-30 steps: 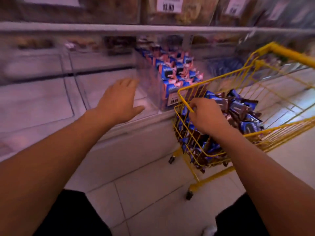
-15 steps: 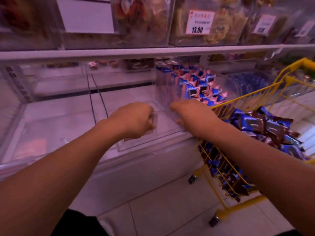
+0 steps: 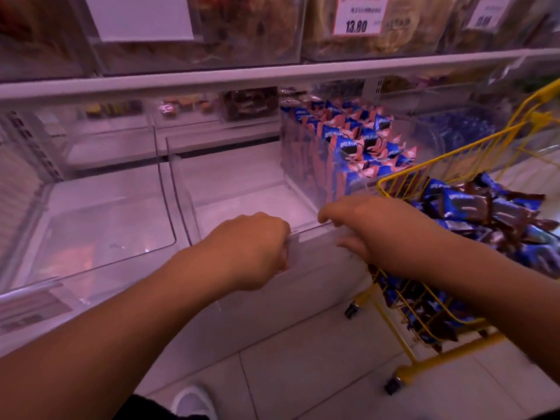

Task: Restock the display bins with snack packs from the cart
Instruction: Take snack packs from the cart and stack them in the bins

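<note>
A clear plastic display bin [image 3: 242, 189] with nothing in it stands in the middle of the lower shelf. My left hand [image 3: 251, 250] grips its front lip with curled fingers. My right hand [image 3: 366, 228] grips the same front edge further right, fingers hooked over the rim. Blue and brown snack packs [image 3: 485, 213] fill the yellow wire cart [image 3: 424, 365] at the right. The neighbouring bin [image 3: 303, 165] to the right holds blue and pink snack packs [image 3: 363, 140].
Another clear bin [image 3: 106, 225] with nothing in it sits at the left. An upper shelf [image 3: 272, 77] carries bins of snacks with a price tag [image 3: 357, 13]. White floor tiles [image 3: 303, 374] and my shoe [image 3: 191, 401] lie below.
My right hand left the cart and came to the bin's front edge. My left hand closed on the bin's lip. The bin now sits nearer to me.
</note>
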`<state>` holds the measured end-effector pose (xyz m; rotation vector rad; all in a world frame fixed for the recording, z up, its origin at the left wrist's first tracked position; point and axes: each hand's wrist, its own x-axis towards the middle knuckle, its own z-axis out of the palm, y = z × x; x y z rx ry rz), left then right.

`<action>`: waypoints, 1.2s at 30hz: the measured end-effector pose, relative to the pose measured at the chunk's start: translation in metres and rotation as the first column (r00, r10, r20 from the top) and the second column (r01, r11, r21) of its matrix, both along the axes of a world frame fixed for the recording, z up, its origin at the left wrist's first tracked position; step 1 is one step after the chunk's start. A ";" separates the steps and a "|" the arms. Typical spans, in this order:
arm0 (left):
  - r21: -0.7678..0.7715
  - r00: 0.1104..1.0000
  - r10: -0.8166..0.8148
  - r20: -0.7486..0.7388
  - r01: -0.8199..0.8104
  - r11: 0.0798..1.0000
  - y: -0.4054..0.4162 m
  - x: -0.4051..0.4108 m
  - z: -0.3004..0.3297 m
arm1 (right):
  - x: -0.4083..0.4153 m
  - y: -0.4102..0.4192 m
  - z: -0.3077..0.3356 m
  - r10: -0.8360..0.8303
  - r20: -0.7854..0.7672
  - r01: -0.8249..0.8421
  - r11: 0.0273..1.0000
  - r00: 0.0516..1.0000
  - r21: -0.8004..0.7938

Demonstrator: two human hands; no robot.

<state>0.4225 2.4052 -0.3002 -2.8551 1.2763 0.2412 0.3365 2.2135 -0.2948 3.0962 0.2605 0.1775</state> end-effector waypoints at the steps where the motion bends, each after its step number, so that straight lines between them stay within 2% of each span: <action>1: 0.028 1.000 0.006 -0.024 -0.005 1.000 0.000 0.002 0.002 | -0.006 -0.005 0.008 -0.014 0.064 0.009 0.997 0.998 0.072; 3: -0.019 0.998 0.031 -0.057 -0.032 0.999 -0.002 -0.001 0.012 | -0.022 -0.031 0.032 -0.121 0.283 0.054 0.970 0.951 0.235; 4: -0.135 0.998 0.052 -0.028 -0.056 0.989 -0.007 -0.004 0.018 | -0.031 -0.052 0.045 -0.235 0.370 0.117 0.942 0.899 0.314; 5: -0.294 0.997 0.071 0.018 -0.063 0.954 -0.015 -0.008 0.023 | -0.041 -0.074 0.056 -0.372 0.393 0.215 0.896 0.841 0.388; 7: -0.598 0.991 0.031 0.126 0.051 0.800 -0.041 -0.016 0.030 | -0.062 -0.116 0.065 -0.592 0.223 0.471 0.774 0.774 0.423; 9: -0.725 0.980 -0.085 0.178 0.189 0.662 -0.076 -0.027 0.032 | -0.079 -0.137 0.048 -0.633 -0.051 0.608 0.714 0.772 0.346; 10: -0.737 0.973 -0.146 0.177 0.230 0.636 -0.095 -0.034 0.030 | -0.084 -0.139 0.035 -0.594 -0.161 0.612 0.726 0.788 0.315; 13: -0.669 0.936 -0.282 0.208 0.347 0.657 -0.148 -0.041 0.018 | -0.080 -0.142 0.002 -0.512 -0.337 0.589 0.787 0.790 0.184; 16: -0.574 0.915 -0.352 0.198 0.399 0.715 -0.192 -0.033 0.008 | -0.066 -0.153 -0.015 -0.569 -0.287 0.607 0.793 0.770 0.055; 18: -0.477 0.925 -0.358 0.129 0.374 0.795 -0.214 -0.028 0.000 | -0.058 -0.161 -0.020 -0.602 -0.271 0.635 0.771 0.751 0.050; 20: -0.292 0.936 -0.351 0.023 0.342 0.893 -0.231 -0.023 -0.010 | -0.055 -0.172 -0.020 -0.596 -0.304 0.644 0.761 0.743 0.078; 22: -0.107 0.939 -0.334 -0.083 0.325 0.940 -0.243 -0.019 -0.016 | -0.053 -0.185 -0.016 -0.582 -0.365 0.648 0.757 0.727 0.081; 23: -0.069 0.937 -0.329 -0.116 0.322 0.944 -0.248 -0.018 -0.018 | -0.052 -0.190 -0.014 -0.570 -0.382 0.642 0.762 0.728 0.086; 25: -0.068 0.940 -0.316 -0.130 0.310 0.948 -0.256 -0.017 -0.020 | -0.049 -0.196 -0.009 -0.549 -0.376 0.625 0.773 0.746 0.111; 31: -0.119 0.930 -0.334 -0.152 0.318 0.940 -0.261 -0.022 -0.025 | -0.053 -0.213 0.003 -0.593 -0.221 0.629 0.758 0.774 0.169; 34: -0.156 0.934 -0.333 -0.131 0.313 0.937 -0.260 -0.021 -0.026 | -0.060 -0.218 0.000 -0.624 -0.169 0.645 0.716 0.763 0.267; 36: -0.251 0.938 -0.308 -0.159 0.264 0.931 -0.259 -0.021 -0.026 | -0.064 -0.219 -0.004 -0.635 -0.165 0.646 0.675 0.755 0.357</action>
